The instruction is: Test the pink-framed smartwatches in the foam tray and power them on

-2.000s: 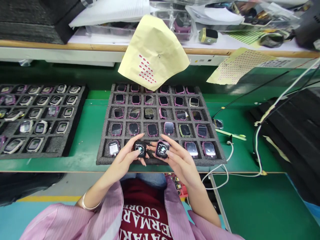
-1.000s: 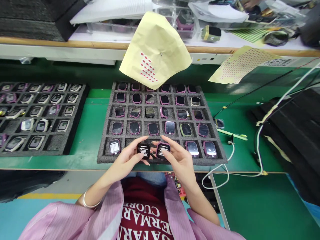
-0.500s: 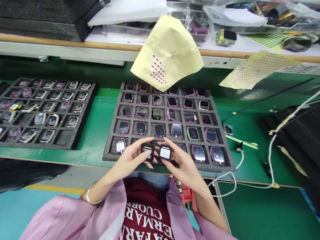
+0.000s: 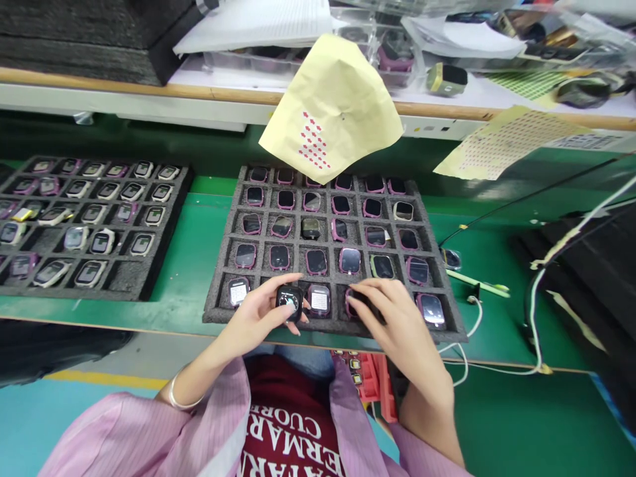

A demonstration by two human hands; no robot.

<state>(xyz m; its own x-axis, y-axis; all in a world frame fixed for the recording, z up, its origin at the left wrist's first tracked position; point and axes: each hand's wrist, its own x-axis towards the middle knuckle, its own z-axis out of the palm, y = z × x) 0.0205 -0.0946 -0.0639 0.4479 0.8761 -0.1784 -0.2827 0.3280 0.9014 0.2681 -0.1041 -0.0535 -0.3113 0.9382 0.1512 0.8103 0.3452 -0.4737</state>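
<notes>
My left hand (image 4: 261,308) holds a black smartwatch (image 4: 289,303) without a strap, its round dial lit, above the front row of a grey foam tray (image 4: 214,298). The thumb lies on its screen. To the right, my right hand (image 4: 392,311) reaches over the same row, its fingertips closed on the edge of a purple-framed smartwatch (image 4: 352,303) in its compartment; the fingers cover most of it. Between my hands, a purple watch with a white text screen (image 4: 318,300) sits in a compartment. Another lit watch (image 4: 239,291) lies at the row's left end.
A second foam tray (image 4: 144,285) of watches stands to the left on the green bench (image 4: 179,258). Yellow sticker sheets (image 4: 342,99) hang from the shelf (image 4: 223,93). At the right are white cables (image 4: 539,311), a pale green stick (image 4: 479,281) and dark foam (image 4: 586,265).
My right hand has moved right, and the white-screened watch it held now sits in the front row. My left hand's watch has changed from text to a dial.
</notes>
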